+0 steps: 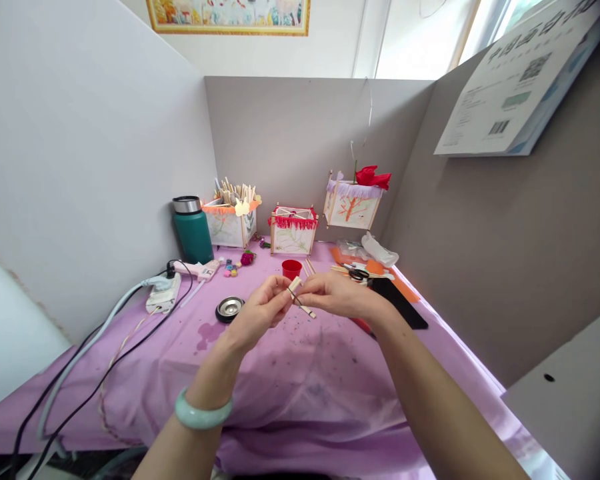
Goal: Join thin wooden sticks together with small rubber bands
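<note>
My left hand [265, 307], with a pale green bangle [203, 413] on its wrist, is closed in a pinch on pale wooden sticks [295, 284]. A thin black band [295, 296], perhaps a cord or elastic, runs across the sticks. Close beside it, my right hand [330, 293] pinches at the band, fingertips nearly touching the left ones. The lower stick end [309, 312] pokes out beneath the fingers, with a dark mark near its tip. The fingers partly hide how the band goes round. Just behind the hands stands a small red cup [291, 269].
A black-rimmed metal lid [229, 309], power strip [164, 293] with cables and teal bottle [193, 230] are at left. Behind are a box of sticks [225, 223], red-fringed paper lantern [293, 230] and hanging lantern [353, 205]. Scissors [359, 273] and a black sheet [397, 303] lie right.
</note>
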A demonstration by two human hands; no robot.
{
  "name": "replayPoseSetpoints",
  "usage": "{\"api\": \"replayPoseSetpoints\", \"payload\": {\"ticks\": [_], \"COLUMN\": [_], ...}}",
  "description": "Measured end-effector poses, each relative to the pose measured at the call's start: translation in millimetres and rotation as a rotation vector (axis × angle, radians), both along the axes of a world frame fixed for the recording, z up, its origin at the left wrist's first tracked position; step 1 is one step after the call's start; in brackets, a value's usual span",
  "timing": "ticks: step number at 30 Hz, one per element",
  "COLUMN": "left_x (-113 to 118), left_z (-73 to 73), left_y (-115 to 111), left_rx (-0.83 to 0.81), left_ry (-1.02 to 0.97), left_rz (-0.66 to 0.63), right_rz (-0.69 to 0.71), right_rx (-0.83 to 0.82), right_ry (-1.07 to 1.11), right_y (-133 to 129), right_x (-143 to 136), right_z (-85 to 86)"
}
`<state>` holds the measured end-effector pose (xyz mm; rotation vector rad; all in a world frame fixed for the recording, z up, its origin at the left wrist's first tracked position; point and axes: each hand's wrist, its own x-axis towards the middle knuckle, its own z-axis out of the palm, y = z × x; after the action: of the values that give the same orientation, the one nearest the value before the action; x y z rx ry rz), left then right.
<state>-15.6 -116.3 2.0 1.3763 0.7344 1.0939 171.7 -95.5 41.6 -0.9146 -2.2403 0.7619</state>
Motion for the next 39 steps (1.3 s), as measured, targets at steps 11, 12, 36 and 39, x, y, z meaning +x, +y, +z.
{"api": "replayPoseSetpoints", "payload": {"ticks": [11, 12, 36, 39], "left_x": [0.9, 0.4, -15.7, -13.4], "left_z": [1.4, 1.8, -5.0, 1.3], "left_y": [0.4, -0.5, -3.9, -13.1], "left_rx": [-0.103, -0.081, -0.065, 0.138], "left_ry": [-0.169, -0.169, -0.099, 0.271], "left_rz": [0.099, 0.107, -0.103, -0.123], "right_rz": [0.292, 0.29, 0.251, 0.235], "right_rx": [-0.451, -0.535, -0.831, -0.934], "right_ry": [0.923, 0.942, 0.944, 0.867], "right_y": [-9.7, -9.1, -22.7, -18.5], "right_x": [-12.9, -15.3, -12.9, -7.6], "right_z": [-57.3, -62.2, -72.1, -64.7]}}
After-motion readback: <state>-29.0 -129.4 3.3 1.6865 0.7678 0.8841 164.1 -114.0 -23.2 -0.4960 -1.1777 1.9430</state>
